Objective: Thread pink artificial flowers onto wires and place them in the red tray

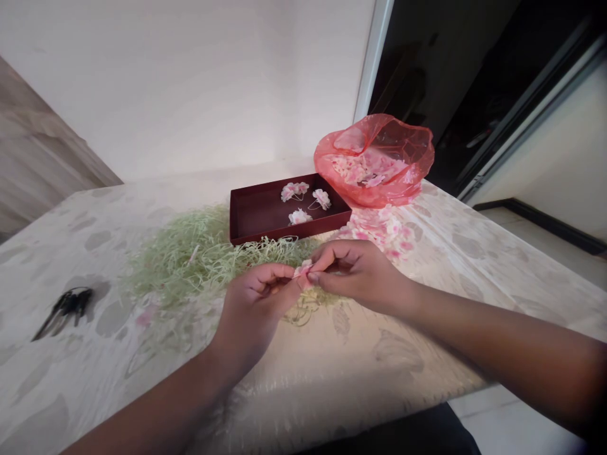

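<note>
Between my two hands is a small pink-and-white artificial flower [303, 269], partly covered by the fingers. My left hand [258, 297] pinches it from the left with thumb and index finger. From the right, my right hand [358, 275] closes thumb and fingertips on its other side. Just beyond the hands lies a loose heap of pale green stringy strands [190, 253]. Behind that stands a dark red open box [265, 235], with three white-pink flower clusters [321, 199] on thin stems inside.
A translucent red plastic bag [417, 164] full of pink-white petals sits at the back right. Loose petals [379, 227] are spilled in front of it. A bunch of keys [71, 303] lies at the left on the patterned tablecloth [403, 354]. A white wall rises behind the table.
</note>
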Demonstrator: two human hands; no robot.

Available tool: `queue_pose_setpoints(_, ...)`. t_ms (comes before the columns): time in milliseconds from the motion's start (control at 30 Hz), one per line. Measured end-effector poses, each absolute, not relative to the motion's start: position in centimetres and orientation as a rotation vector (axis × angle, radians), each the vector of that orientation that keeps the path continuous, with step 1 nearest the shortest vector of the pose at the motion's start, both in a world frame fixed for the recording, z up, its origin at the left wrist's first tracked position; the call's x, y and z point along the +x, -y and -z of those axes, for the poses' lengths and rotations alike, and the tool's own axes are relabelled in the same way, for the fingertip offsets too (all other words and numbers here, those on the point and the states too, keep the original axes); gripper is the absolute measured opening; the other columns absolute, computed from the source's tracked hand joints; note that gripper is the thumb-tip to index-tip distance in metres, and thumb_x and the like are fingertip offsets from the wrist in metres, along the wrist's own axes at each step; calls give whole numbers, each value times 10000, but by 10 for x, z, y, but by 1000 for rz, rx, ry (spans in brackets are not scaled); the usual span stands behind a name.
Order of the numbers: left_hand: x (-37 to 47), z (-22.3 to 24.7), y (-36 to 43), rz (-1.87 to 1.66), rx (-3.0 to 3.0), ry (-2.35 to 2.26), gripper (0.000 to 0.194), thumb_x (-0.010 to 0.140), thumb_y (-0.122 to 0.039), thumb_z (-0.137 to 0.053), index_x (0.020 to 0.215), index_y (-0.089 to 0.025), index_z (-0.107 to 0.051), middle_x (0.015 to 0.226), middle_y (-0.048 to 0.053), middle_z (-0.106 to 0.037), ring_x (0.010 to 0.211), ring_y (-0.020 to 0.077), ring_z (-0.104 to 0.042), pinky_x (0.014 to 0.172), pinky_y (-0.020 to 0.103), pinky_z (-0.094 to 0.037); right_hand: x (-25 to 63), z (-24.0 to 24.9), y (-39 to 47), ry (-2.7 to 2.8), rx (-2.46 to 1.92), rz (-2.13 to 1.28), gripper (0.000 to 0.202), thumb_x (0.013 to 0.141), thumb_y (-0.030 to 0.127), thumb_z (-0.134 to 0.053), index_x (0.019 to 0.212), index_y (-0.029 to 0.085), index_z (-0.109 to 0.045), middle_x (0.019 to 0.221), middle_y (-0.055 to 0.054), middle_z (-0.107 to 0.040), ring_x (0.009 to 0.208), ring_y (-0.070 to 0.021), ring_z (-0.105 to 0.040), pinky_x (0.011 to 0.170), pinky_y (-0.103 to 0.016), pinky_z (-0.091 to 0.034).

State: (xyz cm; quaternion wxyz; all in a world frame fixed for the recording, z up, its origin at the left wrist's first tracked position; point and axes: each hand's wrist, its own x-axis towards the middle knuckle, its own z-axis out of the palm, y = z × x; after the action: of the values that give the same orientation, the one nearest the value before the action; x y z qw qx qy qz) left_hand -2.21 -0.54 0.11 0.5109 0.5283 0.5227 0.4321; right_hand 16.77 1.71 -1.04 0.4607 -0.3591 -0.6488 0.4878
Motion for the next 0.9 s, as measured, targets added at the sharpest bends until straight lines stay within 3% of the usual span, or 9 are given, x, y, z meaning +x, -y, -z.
queue_pose_setpoints(400, -22, -2, 7, -1035, 1299, -1174, 154, 777, -368, -787, 794, -223, -738, 678, -7, -634, 645, 133, -568, 556, 221, -399, 170, 7, -18, 1532, -871, -1346, 133, 770, 249, -781, 743, 164, -682, 854, -45, -691, 728, -138, -626, 632, -259, -503)
queue_pose_setpoints(700, -22, 1, 8, -1024, 1268, -1172, 127, 767, -334, -796, 793, -226, -736, 651, -19, -630, 575, 98, -502, 521, 201, -367, 166, 15, -17, 1560, -795, -1249, 104, 777, 185, -753, 742, 169, -656, 890, -42, -687, 755, -131, -645, 636, -246, -514)
queue_pose_setpoints(900, -22, 0, 8, -1038, 1263, -1145, 142, 771, -360, -799, 806, -235, -742, 635, -21, -606, 625, 118, -544, 532, 204, -367, 167, 12, -17, 1532, -774, -1289, 104, 782, 202, -776, 768, 172, -678, 908, -42, -701, 786, -135, -661, 674, -256, -532)
